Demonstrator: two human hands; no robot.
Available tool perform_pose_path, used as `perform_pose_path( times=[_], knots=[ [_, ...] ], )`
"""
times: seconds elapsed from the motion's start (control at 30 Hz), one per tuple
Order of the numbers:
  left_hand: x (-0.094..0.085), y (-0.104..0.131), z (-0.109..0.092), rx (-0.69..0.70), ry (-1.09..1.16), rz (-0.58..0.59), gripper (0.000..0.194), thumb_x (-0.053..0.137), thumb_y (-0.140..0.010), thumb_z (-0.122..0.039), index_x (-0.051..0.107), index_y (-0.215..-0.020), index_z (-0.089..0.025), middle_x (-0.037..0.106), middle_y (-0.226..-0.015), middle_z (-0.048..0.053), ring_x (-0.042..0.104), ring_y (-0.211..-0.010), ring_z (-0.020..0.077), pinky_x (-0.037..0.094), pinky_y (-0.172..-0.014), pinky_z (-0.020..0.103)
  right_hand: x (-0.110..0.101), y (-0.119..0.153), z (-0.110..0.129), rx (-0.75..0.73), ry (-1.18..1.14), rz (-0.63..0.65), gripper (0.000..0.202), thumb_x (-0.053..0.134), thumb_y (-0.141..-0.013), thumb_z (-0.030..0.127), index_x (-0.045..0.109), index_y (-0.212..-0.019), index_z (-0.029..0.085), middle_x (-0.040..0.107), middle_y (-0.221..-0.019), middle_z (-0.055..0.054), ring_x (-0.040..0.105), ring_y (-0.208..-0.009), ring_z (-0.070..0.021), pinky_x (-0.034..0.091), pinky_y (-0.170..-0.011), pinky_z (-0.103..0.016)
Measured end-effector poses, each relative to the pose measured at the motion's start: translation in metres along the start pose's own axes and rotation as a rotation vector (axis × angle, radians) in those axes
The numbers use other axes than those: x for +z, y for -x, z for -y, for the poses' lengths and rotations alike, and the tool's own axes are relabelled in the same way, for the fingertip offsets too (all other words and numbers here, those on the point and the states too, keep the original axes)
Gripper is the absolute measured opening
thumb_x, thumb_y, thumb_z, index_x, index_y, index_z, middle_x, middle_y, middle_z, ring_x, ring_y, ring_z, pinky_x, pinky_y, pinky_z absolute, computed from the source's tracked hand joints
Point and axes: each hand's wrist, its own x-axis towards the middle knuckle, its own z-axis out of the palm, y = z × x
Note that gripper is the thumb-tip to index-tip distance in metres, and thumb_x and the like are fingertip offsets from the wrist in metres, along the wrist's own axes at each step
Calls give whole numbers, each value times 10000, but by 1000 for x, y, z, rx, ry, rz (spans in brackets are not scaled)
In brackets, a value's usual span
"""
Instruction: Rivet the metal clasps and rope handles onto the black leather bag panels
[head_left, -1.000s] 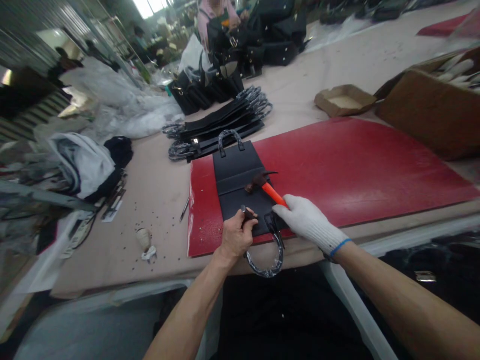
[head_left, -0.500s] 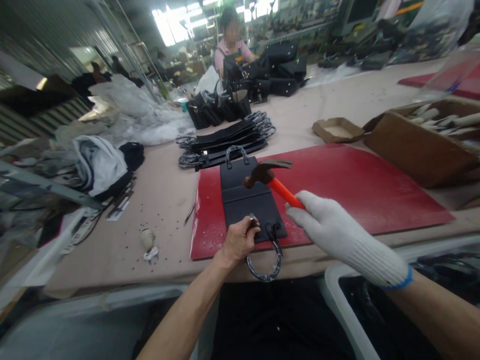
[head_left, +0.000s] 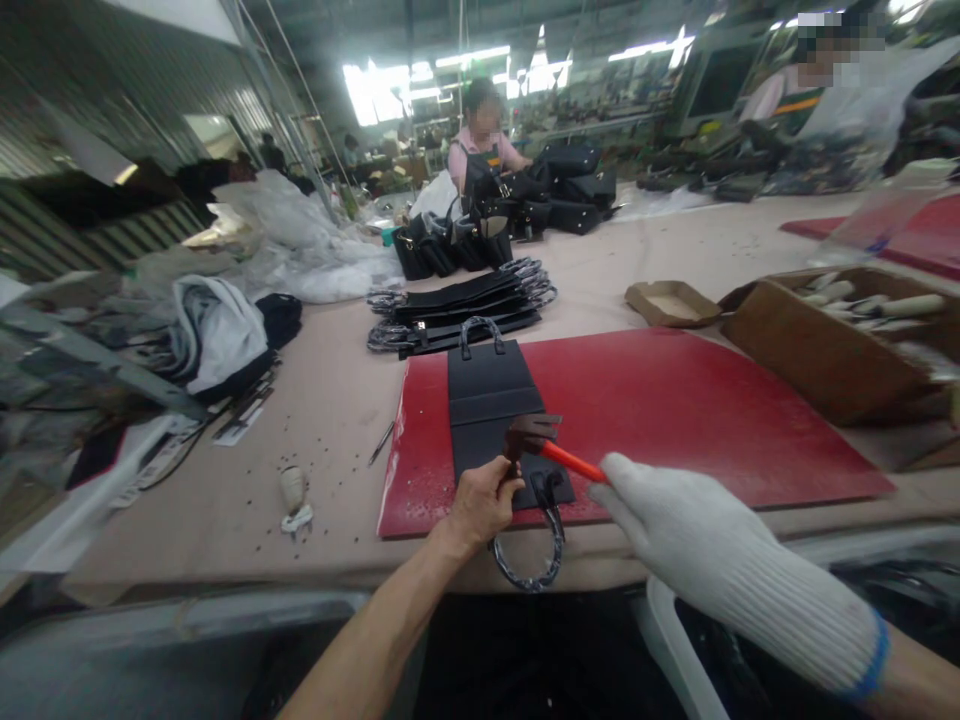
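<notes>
My bare left hand (head_left: 480, 502) is closed around a short metal punch, upright on the black bag panel (head_left: 491, 392). Its top is now hidden behind the hammer head. In my gloved right hand (head_left: 667, 510) is the orange handle of a claw hammer (head_left: 574, 461), its head down at the top of the punch. The panel lies flat on a red board (head_left: 637, 400). One wrapped handle (head_left: 529, 585) hangs over the table's front edge near my left hand, and another handle (head_left: 482, 325) is at the panel's far end.
Behind the board lies a stack of black panels (head_left: 465, 300) with wrapped handles. A cardboard box (head_left: 825, 345) and a small carton tray (head_left: 671, 305) stand at the right. Left are a thread cone (head_left: 292, 490) and a thin pointed tool (head_left: 381, 443). A person (head_left: 484, 140) sits across the table.
The hammer has swung down, from above the panel to the top of the punch. My left hand keeps its grip on the punch. The view has tilted up slightly.
</notes>
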Motion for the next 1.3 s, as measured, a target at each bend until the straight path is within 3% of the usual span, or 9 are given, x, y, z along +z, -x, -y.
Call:
perform_pose_path(
  times=[0.17, 0.23, 0.37, 0.53, 0.73, 0.83, 0.93, 1.07, 1.3],
  knots=[
    [-1, 0, 0, 14, -14, 2, 145, 626, -908, -111, 648, -999, -222, 772, -910, 39, 765, -819, 194, 579, -749, 267, -12, 2, 8, 13, -243, -334, 281, 379, -1040, 449, 529, -910, 249, 605, -609, -3, 550, -460, -170, 339, -502, -285],
    [-1, 0, 1, 24, -23, -1, 147, 628, -906, -107, 648, -997, -219, 772, -906, 41, 765, -813, 195, 576, -738, 265, -6, 5, 5, 7, -176, -255, 288, 364, -1024, 433, 536, -885, 248, 608, -595, -18, 537, -444, -180, 315, -491, -296],
    [-1, 1, 3, 32, -24, 13, 138, 624, -907, -107, 645, -984, -219, 764, -885, 37, 758, -787, 191, 566, -714, 259, 9, 7, -14, 72, 29, 83, 236, 445, -967, 416, 514, -807, 257, 623, -601, -47, 588, -511, -229, 268, -523, -320],
    [-4, -1, -1, 16, -33, 29, 148, 624, -911, -119, 656, -1013, -221, 763, -911, 40, 756, -820, 195, 571, -750, 267, 29, -16, -14, 217, -252, 110, 273, 395, -1011, 418, 491, -821, 247, 646, -719, -35, 611, -658, -198, 357, -615, -306],
    [-9, -2, -6, 4, -7, 54, 123, 608, -919, -147, 664, -997, -223, 774, -937, 55, 760, -866, 210, 587, -788, 290, 99, -55, -13, 368, -275, 280, 237, 579, -931, 403, 635, -879, 179, 691, -812, -83, 614, -730, -194, 338, -616, -296],
    [-7, -2, -7, -53, 55, 51, 102, 618, -912, -174, 672, -984, -222, 781, -938, 57, 760, -877, 208, 596, -812, 298, 120, -61, -18, 409, -283, 313, 297, 607, -901, 447, 677, -924, 159, 705, -828, -100, 621, -725, -200, 339, -606, -301],
    [-8, -5, -6, -237, 262, -38, 55, 629, -915, -229, 662, -953, -208, 788, -894, 52, 767, -835, 192, 617, -797, 294, 125, -61, -20, 434, -275, 328, 321, 578, -906, 451, 691, -974, 159, 720, -871, -117, 644, -766, -219, 348, -619, -310],
    [-23, -15, 0, -426, 555, -291, 239, 669, -924, -410, 633, -980, -181, 797, -915, 67, 787, -836, 199, 654, -808, 339, 123, -60, -19, 460, -252, 345, 352, 559, -909, 474, 690, -1008, 164, 727, -926, -146, 663, -831, -257, 351, -630, -327],
    [-73, 1, 16, -536, 444, -342, 352, 775, -829, -458, 651, -977, -163, 787, -883, 56, 779, -834, 204, 649, -852, 353, 121, -60, -20, 470, -236, 362, 330, 534, -912, 481, 672, -962, 185, 715, -879, -125, 657, -792, -255, 345, -610, -330]
  ],
)
